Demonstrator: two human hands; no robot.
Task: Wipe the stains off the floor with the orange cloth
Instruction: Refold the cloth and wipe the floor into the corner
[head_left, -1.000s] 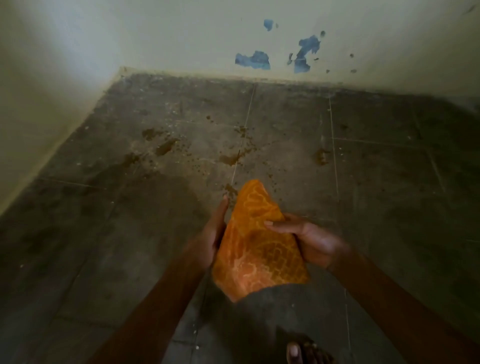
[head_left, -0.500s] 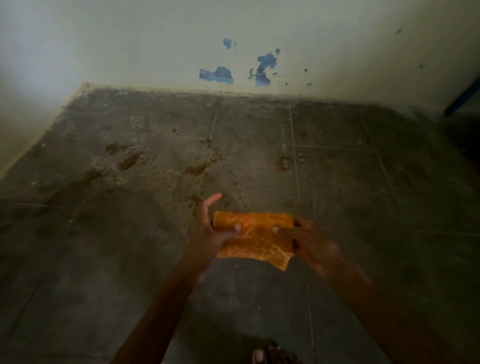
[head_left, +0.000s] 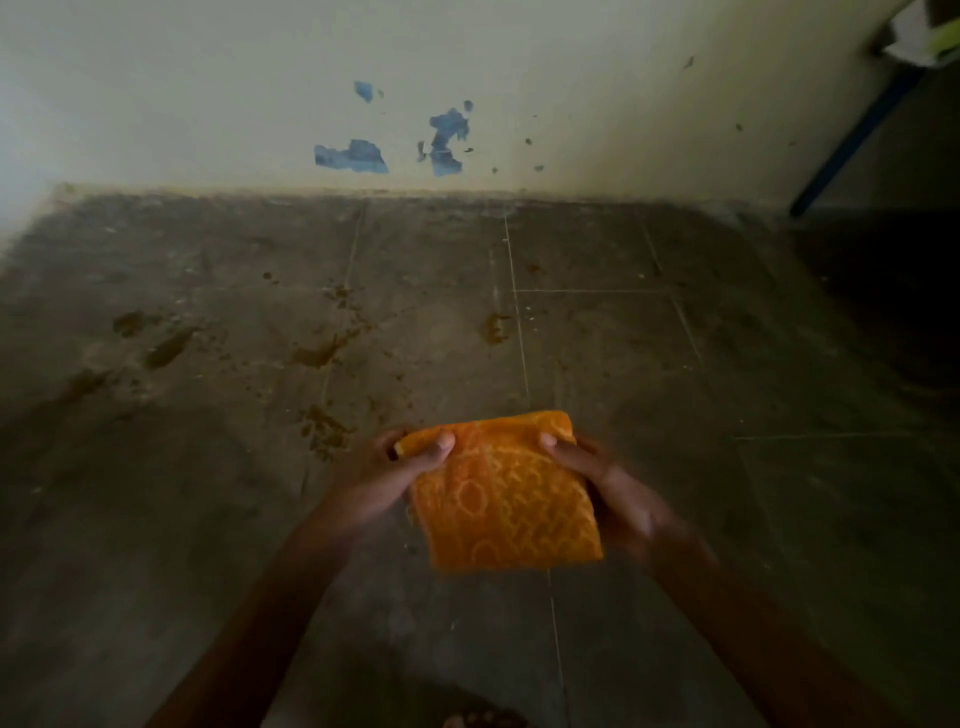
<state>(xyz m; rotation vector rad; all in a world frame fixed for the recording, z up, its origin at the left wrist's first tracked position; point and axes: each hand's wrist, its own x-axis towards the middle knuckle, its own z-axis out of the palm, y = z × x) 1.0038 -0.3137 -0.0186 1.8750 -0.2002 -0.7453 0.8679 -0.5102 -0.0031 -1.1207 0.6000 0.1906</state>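
At the very bottom of the view the toes of a foot (head_left: 480, 721) show dimly on the dark tiled floor (head_left: 156, 545). Above them both forearms reach forward, and the folded orange cloth (head_left: 504, 493) is held up between the two hands, off the floor, over the near middle of it. The left hand (head_left: 384, 478) grips the cloth's upper left corner, thumb on the near face and fingers curled behind the fold. The right hand (head_left: 608, 488) is closed on the cloth's right edge, thumb pressed on the top near the upper right corner; this hand is somewhat blurred. The cloth hangs as a rough square with a lighter woven pattern, its folded edge uppermost. Just beyond the left hand, a brown stain (head_left: 322, 428) lies on the floor near a tile seam. Farther out, a larger smear (head_left: 322, 353) sits on the same seam, with small specks trailing beyond it. To the left, toward the floor's left edge, are several more brown smears (head_left: 166, 348), and to the right of the middle a single blotch (head_left: 493, 328) lies beside another seam. The floor ends at a pale wall (head_left: 208, 78), where patches of blue (head_left: 353, 157) show through chipped paint just above the floor's far edge. At the far right corner a blue slanted bar (head_left: 852, 137) stands against the wall.
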